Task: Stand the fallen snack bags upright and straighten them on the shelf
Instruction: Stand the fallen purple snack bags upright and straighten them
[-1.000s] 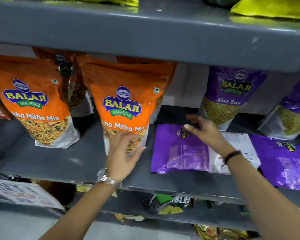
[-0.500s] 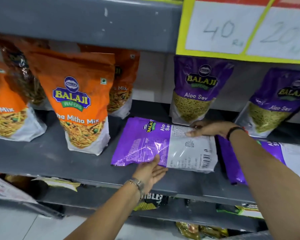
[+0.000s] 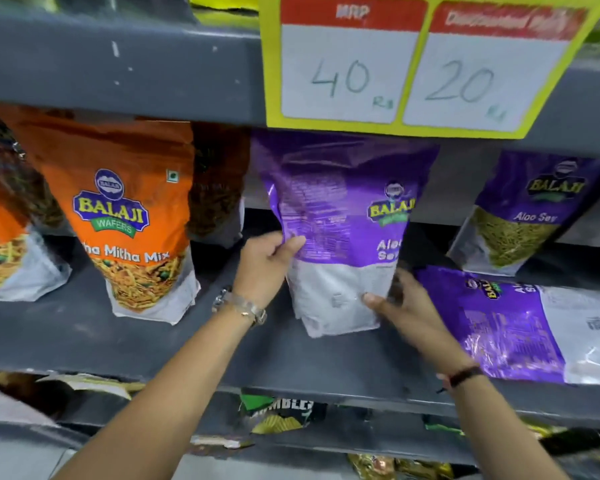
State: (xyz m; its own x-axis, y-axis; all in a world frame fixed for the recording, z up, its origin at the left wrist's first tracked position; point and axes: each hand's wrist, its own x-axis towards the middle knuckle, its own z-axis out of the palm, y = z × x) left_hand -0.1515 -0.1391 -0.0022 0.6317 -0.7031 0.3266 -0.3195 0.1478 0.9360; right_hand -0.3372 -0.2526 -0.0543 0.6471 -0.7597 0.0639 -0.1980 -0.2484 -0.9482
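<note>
A purple Aloo Sev bag [image 3: 340, 230] stands upright on the grey shelf [image 3: 84, 341], its printed back facing me. My left hand [image 3: 264, 268] grips its left edge with the thumb on the front. My right hand [image 3: 395, 303] holds its lower right corner, thumb on the white bottom part. A second purple Aloo Sev bag [image 3: 520, 323] lies flat on the shelf just to the right. Another purple bag [image 3: 530, 213] stands upright behind it.
Orange Khatta Mitha Mix bags [image 3: 129, 220] stand to the left, with more behind them. A yellow price card [image 3: 420, 64] reading 40 and 20 hangs from the shelf above. Lower shelves hold other snack packs [image 3: 278, 414].
The purple bag that lay flat now stands upright in both hands. My left hand moved from its front edge to its left side, my right hand to its lower right corner.
</note>
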